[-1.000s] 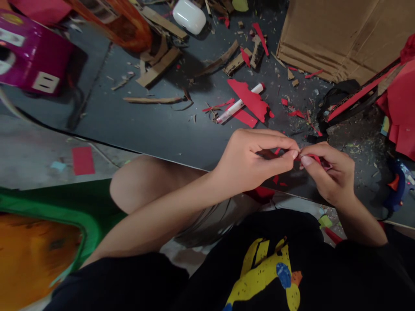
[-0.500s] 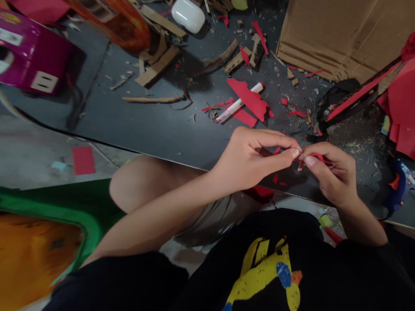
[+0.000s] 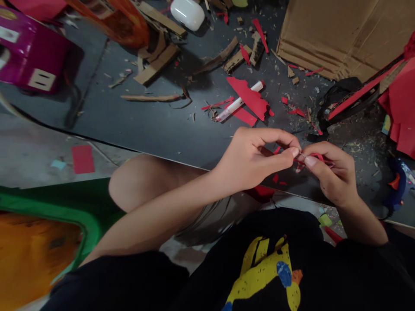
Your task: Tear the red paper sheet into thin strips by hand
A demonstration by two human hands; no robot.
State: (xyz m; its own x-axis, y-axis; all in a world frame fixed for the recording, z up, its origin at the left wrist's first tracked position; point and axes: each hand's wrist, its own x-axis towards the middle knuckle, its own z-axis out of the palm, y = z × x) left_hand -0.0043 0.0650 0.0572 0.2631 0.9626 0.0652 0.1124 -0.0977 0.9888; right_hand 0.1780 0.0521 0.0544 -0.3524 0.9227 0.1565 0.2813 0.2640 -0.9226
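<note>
My left hand [image 3: 253, 157] is closed, thumb and forefinger pinched together near the table's front edge. Facing it, my right hand [image 3: 339, 172] grips a small red piece [image 3: 318, 157], perhaps paper, between thumb and curled fingers. The fingertips of both hands almost meet at the piece's left end. A thin strand seems to run between them, but it is too small to name. Beyond the hands, a white pen [image 3: 234, 108] with a red end lies partly under a torn red paper scrap [image 3: 251, 98].
Brown cardboard [image 3: 340, 39] lies at the back right, near red paper sheets [image 3: 400, 116]. A blue glue gun [image 3: 400, 185] rests at the right edge. Cardboard offcuts [image 3: 157, 67], a white case [image 3: 188, 15] and a purple box with slots [image 3: 35, 52] stand farther back.
Both hands hold nearly the same pose, fingertips together at the red piece. The view has shifted very slightly; nothing was let go or picked up.
</note>
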